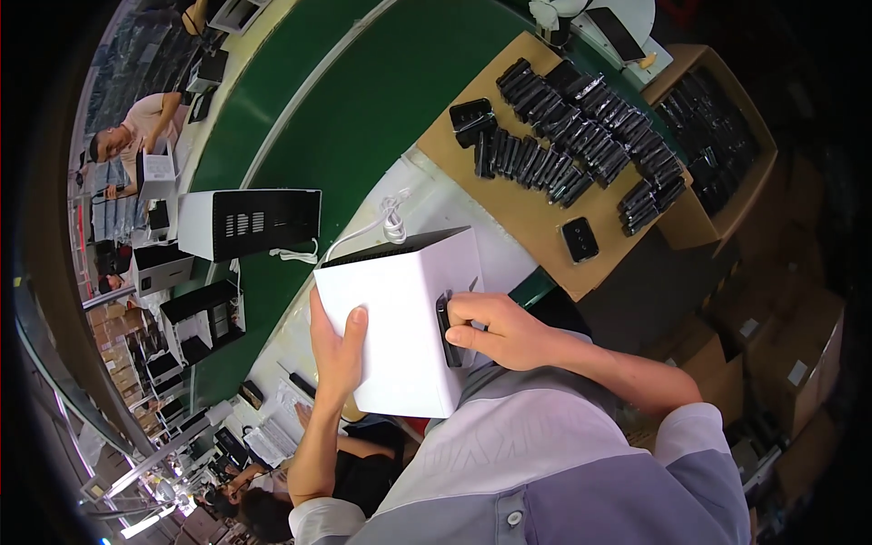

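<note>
A green conveyor belt [363,100] ran from 8 to 12 o'clock through a crowded workshop, with a pale bench edge beside it and brown cartons stacked at 4 o'clock. More white units [247,223] with dark slotted faces sat along the belt at 9 o'clock, where other people worked. At 1 o'clock a flat cardboard sheet [531,213] carried rows of small glossy black parts [581,136], and an open carton [722,136] beyond it was full of the same.

You held a white box-shaped unit [400,313] at the centre, just above your grey shirt; its sides were smooth and matte, its top dark and vented, and a white cord [386,218] trailed from it towards 12 o'clock. Your left hand [338,350] lay flat on its near face, fingers wrapped around the left edge. Your right hand [500,331] pinched a slim black part [447,329] against the unit's right side, fingers curled tight on it.
</note>
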`<state>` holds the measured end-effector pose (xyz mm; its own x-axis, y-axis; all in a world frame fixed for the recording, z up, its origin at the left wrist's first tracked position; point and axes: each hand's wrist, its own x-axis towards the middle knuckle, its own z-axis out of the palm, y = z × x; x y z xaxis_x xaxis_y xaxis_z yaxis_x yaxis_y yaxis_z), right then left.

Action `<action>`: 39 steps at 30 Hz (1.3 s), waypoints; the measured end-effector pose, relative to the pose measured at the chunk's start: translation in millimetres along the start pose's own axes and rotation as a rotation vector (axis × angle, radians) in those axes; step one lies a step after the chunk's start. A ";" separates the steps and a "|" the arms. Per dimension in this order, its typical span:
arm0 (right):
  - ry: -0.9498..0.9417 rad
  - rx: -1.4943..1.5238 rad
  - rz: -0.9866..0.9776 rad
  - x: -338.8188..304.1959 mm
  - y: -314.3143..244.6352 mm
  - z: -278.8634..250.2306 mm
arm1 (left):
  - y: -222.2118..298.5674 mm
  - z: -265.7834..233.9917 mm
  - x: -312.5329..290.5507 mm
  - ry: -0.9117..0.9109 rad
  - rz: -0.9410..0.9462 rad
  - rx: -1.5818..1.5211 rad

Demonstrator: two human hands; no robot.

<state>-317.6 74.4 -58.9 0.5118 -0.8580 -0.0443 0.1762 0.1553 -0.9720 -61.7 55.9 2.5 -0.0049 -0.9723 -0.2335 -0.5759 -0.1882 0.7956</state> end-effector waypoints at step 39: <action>0.443 -0.391 0.316 -62.8 144.5 -80.4 | -6.9 -34.3 -0.8 -0.242 -0.292 -0.413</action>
<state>-391.8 111.3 -215.2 0.0801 -0.9332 -0.3503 -0.2863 0.3151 -0.9049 -29.7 53.2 16.3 -0.1092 -0.8213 -0.5599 -0.2135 -0.5308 0.8202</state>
